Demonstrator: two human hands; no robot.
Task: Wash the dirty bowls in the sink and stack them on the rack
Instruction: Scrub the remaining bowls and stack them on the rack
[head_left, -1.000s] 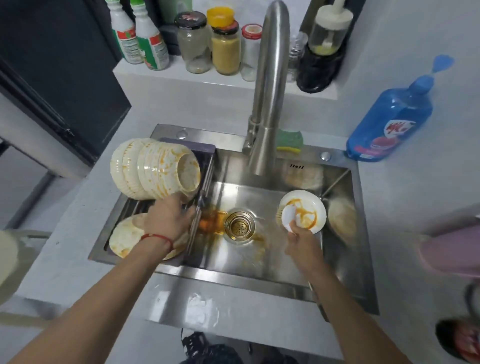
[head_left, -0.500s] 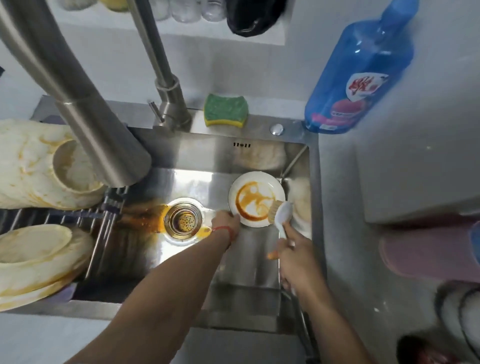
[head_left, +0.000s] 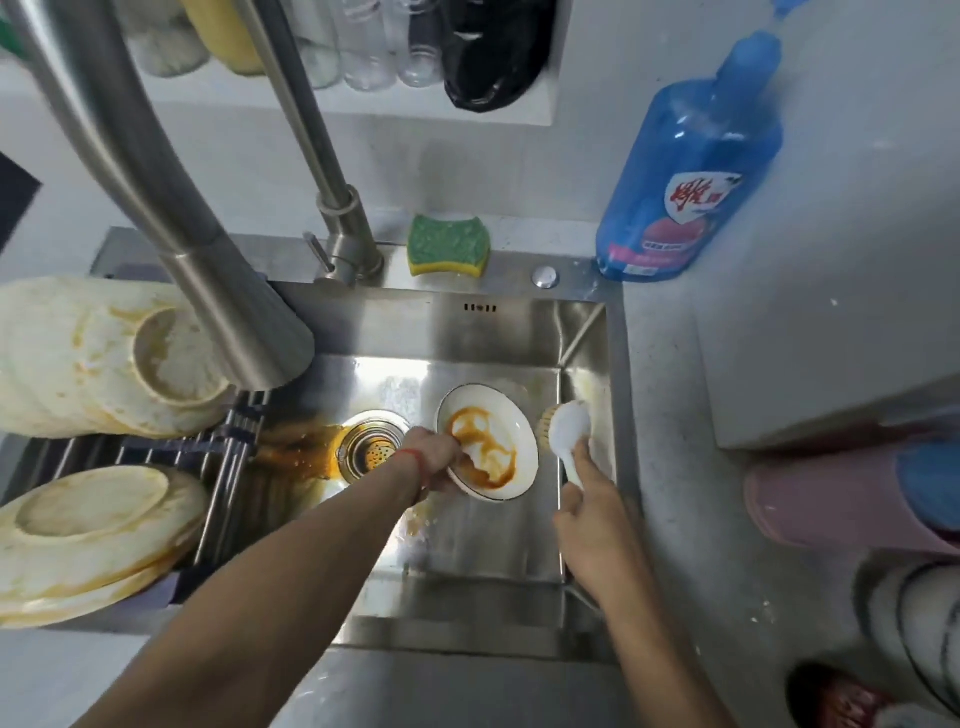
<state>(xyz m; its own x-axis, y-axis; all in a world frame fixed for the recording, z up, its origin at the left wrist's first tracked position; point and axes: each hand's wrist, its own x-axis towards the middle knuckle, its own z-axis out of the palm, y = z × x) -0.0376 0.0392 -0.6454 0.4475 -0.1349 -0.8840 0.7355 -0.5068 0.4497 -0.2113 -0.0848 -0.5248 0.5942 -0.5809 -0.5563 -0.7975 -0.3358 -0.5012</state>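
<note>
A white bowl (head_left: 493, 452) smeared with orange sauce is tilted up in the steel sink (head_left: 519, 332), right of the drain (head_left: 371, 447). My left hand (head_left: 436, 460) grips its near-left rim. My right hand (head_left: 592, 519) holds a white dish brush (head_left: 569, 428) by the handle, its bristles just right of the bowl, a small gap between them. A stack of dirty bowls (head_left: 98, 358) lies on its side on the rack (head_left: 218, 462) over the sink's left part. More dirty dishes (head_left: 88, 535) are piled below them.
The faucet spout (head_left: 218, 291) hangs over the sink's left half. A green and yellow sponge (head_left: 449, 244) lies on the back ledge. A blue soap bottle (head_left: 691, 166) stands at the back right. Jars (head_left: 332, 47) line a shelf behind.
My left hand left the bowl stack on the rack and took the bowl's rim. The brush moved off the bowl to its right side. My head moved closer and lower.
</note>
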